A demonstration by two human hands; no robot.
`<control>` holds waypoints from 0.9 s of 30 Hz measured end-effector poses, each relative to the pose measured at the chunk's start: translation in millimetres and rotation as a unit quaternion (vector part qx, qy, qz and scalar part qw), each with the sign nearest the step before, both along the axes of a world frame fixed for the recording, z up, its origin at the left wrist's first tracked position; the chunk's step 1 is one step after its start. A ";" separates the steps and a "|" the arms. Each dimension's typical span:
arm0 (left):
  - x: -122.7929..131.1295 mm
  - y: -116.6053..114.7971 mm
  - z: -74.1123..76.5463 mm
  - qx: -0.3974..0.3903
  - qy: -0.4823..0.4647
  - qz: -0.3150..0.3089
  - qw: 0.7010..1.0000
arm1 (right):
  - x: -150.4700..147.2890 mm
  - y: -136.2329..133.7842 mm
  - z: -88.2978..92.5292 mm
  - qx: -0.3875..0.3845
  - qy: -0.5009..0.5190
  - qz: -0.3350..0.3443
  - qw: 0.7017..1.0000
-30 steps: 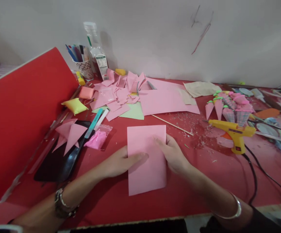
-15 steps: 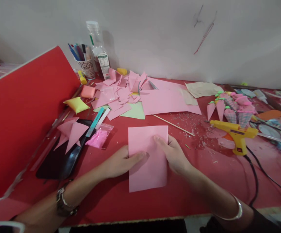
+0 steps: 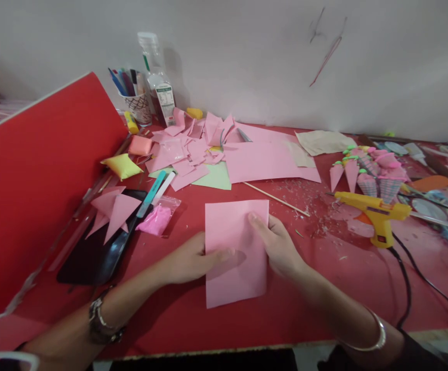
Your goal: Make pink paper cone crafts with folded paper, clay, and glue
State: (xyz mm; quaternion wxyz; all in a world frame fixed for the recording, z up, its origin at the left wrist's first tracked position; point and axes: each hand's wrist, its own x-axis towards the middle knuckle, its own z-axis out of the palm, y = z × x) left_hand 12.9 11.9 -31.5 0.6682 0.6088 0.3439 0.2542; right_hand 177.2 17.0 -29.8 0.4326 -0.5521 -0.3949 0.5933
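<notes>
A rectangular sheet of pink paper [image 3: 235,281] is held up over the red table, tall side toward me. My left hand [image 3: 196,258] grips its left edge, thumb lying across the front and fingers hidden behind. On the upper right edge, my right hand [image 3: 280,245] pinches the sheet, its thumb on the front face. Whether the paper is one layer or folded I cannot tell. Left of the sheet lies a small plastic bag with pink clay-like stuff [image 3: 156,220]. Beyond the sheet, a thin wooden stick [image 3: 277,199] rests on the table.
Pink scraps [image 3: 193,149] and larger pink sheets [image 3: 264,161] lie at the back. A yellow glue gun [image 3: 378,208] with a black cord is at right, near small decorated cones [image 3: 370,172]. At left are a black tray-like object [image 3: 92,257], a red board [image 3: 46,196] and a bottle [image 3: 158,82].
Both hands keep their hold on the pink paper. The left thumb has slid slightly down, and the right thumb sits a little further right.
</notes>
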 end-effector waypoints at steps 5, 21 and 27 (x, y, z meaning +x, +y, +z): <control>1.1 -0.3 2.1 -0.007 -0.002 -0.001 1.000 | 0.0 -0.1 -1.1 0.004 -0.014 0.004 1.000; -3.0 -4.0 3.6 0.019 0.046 -0.075 0.996 | -0.6 -1.7 1.0 -0.007 -0.022 -0.027 0.999; -0.9 -8.0 7.0 -0.107 0.054 -0.157 0.980 | 0.3 -1.8 0.9 0.003 -0.017 -0.026 1.000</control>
